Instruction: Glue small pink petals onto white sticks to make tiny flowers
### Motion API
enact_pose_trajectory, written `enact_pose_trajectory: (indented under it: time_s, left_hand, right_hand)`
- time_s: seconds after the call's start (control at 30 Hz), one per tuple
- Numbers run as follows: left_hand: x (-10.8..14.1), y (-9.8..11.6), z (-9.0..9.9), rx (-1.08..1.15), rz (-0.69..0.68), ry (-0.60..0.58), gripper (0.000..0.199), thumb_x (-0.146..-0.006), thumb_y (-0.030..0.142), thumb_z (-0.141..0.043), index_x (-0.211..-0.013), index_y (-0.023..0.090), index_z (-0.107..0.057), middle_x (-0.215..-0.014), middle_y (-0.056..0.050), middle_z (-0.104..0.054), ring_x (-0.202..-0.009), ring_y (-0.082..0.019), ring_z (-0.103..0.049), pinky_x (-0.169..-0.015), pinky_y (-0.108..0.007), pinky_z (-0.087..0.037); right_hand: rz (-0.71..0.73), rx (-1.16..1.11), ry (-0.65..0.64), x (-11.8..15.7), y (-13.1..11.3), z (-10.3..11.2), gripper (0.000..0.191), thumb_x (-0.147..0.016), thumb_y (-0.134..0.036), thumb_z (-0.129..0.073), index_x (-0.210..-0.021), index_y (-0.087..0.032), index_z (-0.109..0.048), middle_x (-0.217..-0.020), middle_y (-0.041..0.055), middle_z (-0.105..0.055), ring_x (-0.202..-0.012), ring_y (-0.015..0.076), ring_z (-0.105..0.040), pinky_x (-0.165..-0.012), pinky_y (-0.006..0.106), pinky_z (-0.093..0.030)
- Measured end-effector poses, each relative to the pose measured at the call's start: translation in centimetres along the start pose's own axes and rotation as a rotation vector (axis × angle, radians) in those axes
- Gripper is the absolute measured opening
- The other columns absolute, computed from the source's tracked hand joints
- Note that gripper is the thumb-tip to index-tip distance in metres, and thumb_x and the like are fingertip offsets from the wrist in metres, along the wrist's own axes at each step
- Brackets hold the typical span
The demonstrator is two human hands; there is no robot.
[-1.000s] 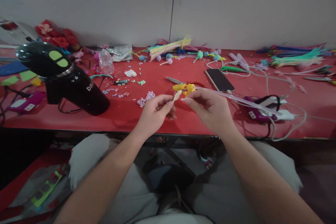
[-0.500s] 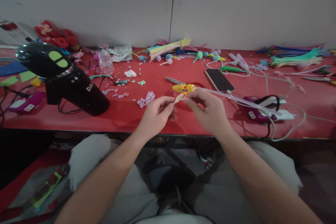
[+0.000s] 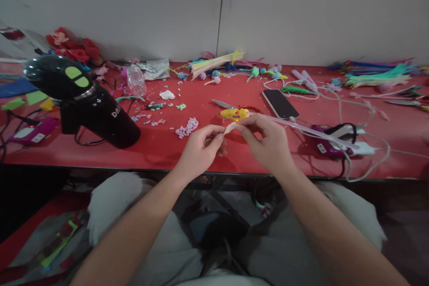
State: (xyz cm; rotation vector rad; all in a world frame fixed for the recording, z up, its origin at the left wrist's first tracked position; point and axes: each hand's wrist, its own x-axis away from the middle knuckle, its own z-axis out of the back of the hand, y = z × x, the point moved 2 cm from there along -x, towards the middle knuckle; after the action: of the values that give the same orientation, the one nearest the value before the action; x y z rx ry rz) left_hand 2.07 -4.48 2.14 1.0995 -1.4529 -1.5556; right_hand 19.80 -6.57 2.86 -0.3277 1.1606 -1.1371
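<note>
A small cream-coloured twisted piece (image 3: 229, 128) is held between both hands above the front part of the red table. My left hand (image 3: 203, 147) pinches its lower left end between thumb and fingers. Thumb and forefinger of my right hand (image 3: 266, 140) close on its upper right end. Just behind the fingers lies a yellow glue gun (image 3: 231, 114) with a long clear stick (image 3: 301, 128) running right from it. Scissors (image 3: 223, 103) rest behind the glue gun. A pile of small lilac pieces (image 3: 187, 128) is left of my left hand.
A black tumbler (image 3: 114, 118) stands at the left. A phone (image 3: 280, 103), white cables and a purple power block (image 3: 323, 146) are on the right. Pipe cleaners (image 3: 216, 63) and a clear bottle (image 3: 136, 81) lie along the back of the red table (image 3: 161, 152).
The cream piece has tilted slightly and shows a little more of its length between the fingertips. Both hands have hardly moved.
</note>
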Motion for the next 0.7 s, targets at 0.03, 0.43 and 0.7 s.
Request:
enact_pose_trajectory:
  time_s: [0.03,0.43,0.7]
  left_hand:
    - [0.01,0.00,0.01,-0.001,-0.007,-0.005,0.008,-0.091,0.021,-0.063,-0.096,0.017,-0.067,-0.072,-0.001,-0.066,-0.059,-0.013,-0.066,-0.058,-0.025,-0.056]
    - [-0.09,-0.19,0.14,-0.026,-0.035,-0.017,0.011,-0.092,0.022,-0.061,-0.098,0.015,-0.067,-0.074,-0.001,-0.065,-0.059,-0.012,-0.066,-0.057,-0.023,-0.056]
    - [-0.28,-0.11,0.34,0.022,0.029,-0.024,0.015,-0.090,0.023,-0.065,-0.101,0.014,-0.068,-0.074,-0.001,-0.064,-0.058,-0.012,-0.064,-0.055,-0.024,-0.055]
  right_hand:
    - [0.008,0.006,0.000,0.00,0.01,-0.01,0.008,-0.095,-0.023,-0.064,-0.089,-0.023,-0.070,-0.087,0.0034,-0.074,-0.076,0.0175,-0.068,-0.070,0.032,-0.055]
    - [0.085,0.029,0.038,-0.15,-0.05,0.05,0.012,-0.096,-0.020,-0.063,-0.091,-0.023,-0.073,-0.092,0.0041,-0.078,-0.077,0.0171,-0.069,-0.069,0.031,-0.055]
    - [0.026,-0.004,0.036,0.02,0.00,0.22,0.013,-0.097,-0.028,-0.064,-0.093,-0.021,-0.073,-0.090,0.0052,-0.077,-0.078,0.0175,-0.071,-0.071,0.032,-0.056]
